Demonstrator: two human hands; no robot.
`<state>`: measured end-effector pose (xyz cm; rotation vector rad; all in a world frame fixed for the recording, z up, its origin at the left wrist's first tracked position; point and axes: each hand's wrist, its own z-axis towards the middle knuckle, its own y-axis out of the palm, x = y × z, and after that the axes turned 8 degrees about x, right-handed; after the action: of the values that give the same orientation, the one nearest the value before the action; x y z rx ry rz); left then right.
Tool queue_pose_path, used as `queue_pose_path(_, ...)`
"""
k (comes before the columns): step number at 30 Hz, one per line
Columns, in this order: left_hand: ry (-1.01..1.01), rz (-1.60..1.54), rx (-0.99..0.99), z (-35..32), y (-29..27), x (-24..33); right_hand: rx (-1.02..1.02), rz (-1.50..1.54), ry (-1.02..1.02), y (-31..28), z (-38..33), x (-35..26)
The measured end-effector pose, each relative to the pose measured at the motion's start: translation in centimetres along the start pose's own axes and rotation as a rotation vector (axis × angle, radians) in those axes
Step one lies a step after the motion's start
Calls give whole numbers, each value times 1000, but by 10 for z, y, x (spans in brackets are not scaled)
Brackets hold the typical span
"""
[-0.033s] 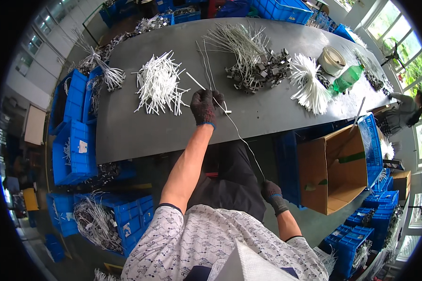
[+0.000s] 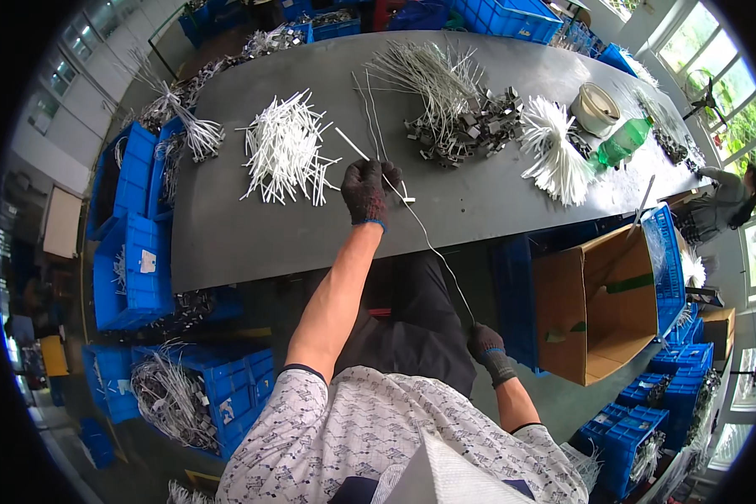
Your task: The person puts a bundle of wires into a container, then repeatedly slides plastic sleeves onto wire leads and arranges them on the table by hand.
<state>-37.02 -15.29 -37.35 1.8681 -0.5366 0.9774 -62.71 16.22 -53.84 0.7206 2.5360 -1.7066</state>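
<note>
My left fingers (image 2: 361, 173): closed around a slim white tube (image 2: 351, 143) and thin pale wire (image 2: 430, 242), over the grey metal counter (image 2: 235, 248). My right fingers (image 2: 481, 338): apparently pinching the wire off the counter's edge. Change: none discernible; handling seemingly unadvanced.

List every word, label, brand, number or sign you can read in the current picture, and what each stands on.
No text is readable.
White label on a blue bin left of the table: too small to read.
Pale label on the lower-left bin: too small and blurred.
Thin wire between left hand and right hand: no lettering visible.
</note>
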Motion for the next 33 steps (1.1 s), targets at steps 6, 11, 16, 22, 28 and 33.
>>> queue_pose_path(6, -32, 260, -191, -6, -12, -15, -87, -40, 1, -11, 10, -24)
queue_pose_path(11, -36, 653, -661, -40, -46, -87, -58, -55, -118, -14, 18, -25)
queue_pose_path(16, -141, 609, -481, -25, -40, -91, -86, -4, -77, -31, 15, -11)
queue_pose_path(22, -42, 729, -648, -54, -36, -90, 208, 774, -272, -102, 75, -117)
queue_pose_path(28, 110, 974, -659, -50, -43, -71, 156, 1283, -264, -118, 97, -155)
queue_pose_path(33, -138, 859, -719, 6, -46, -80, 145, 1198, -328, -152, 110, -203)
